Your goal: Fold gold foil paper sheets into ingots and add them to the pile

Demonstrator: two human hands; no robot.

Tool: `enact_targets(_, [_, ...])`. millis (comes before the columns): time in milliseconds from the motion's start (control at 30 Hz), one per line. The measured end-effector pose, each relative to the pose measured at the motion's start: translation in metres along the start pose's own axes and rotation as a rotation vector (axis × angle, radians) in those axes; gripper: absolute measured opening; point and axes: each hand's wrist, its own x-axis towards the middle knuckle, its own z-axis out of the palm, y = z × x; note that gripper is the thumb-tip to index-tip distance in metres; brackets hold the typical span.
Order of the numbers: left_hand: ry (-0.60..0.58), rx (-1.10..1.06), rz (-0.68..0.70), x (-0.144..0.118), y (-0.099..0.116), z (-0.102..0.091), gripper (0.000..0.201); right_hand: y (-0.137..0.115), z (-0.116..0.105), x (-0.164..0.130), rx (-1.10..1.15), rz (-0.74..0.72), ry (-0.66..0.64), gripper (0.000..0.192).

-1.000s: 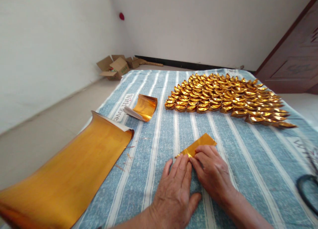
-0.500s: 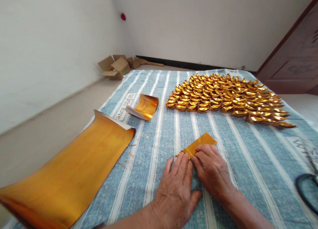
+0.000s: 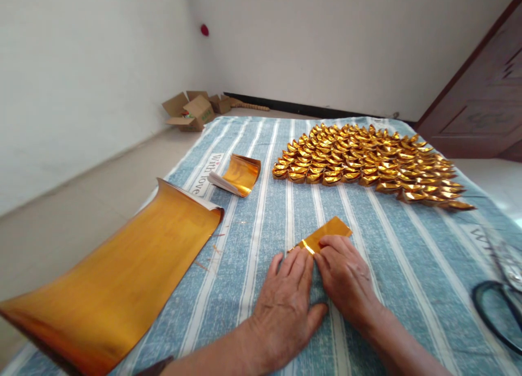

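**Both hands pressing a gold foil strip on the striped cloth**

Left hand (image 3: pixel 285 305) and right hand (image 3: pixel 346 278) lie flat, fingers together, fingertips meeting on the near end of a gold foil strip (image 3: pixel 326 233). No pinch visible; both press down on it. The strip's long axis runs from the fingertips away and to the right, far end free. The right hand sits alongside that axis and is nearer the free end; the left covers the near tip. The strip's near end is hidden under the fingers, so the fold there is hard to read.

Left of the grip: large gold sheet (image 3: pixel 122 278), cut off at the frame bottom, and a small curled stack (image 3: pixel 238 175). Beyond: folded gold ingots (image 3: pixel 367 161). Far right: scissors (image 3: pixel 497 305), partly cut off. All on the cloth (image 3: pixel 408 256).
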Motion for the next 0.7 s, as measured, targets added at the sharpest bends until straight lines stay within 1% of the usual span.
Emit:
enact_targets(267, [-0.037,0.000,-0.002,0.003,-0.002,-0.001,0.059,0.003,-0.001,0.000,0.015,0.017,-0.001,0.026])
enact_targets(367, [-0.057,-0.004,-0.008,0.004,-0.001,-0.002,0.060,0.004,-0.002,-0.001,0.007,-0.001,0.025,0.024])
enact_targets(433, [-0.058,-0.012,-0.011,0.005,-0.002,-0.003,0.061,0.004,-0.005,-0.002,0.008,-0.053,0.041,0.023])
enact_targets(567, [-0.043,-0.034,-0.013,0.006,-0.002,-0.003,0.061,0.003,-0.009,-0.004,-0.019,-0.228,0.032,0.025])
enact_targets(633, [-0.033,-0.037,-0.008,0.005,-0.003,-0.002,0.061,0.004,-0.009,-0.007,-0.072,-0.298,0.011,0.027])
enact_targets(700, [-0.024,-0.033,0.000,0.004,-0.003,-0.001,0.063,0.005,-0.009,-0.010,-0.117,-0.344,-0.040,0.030])
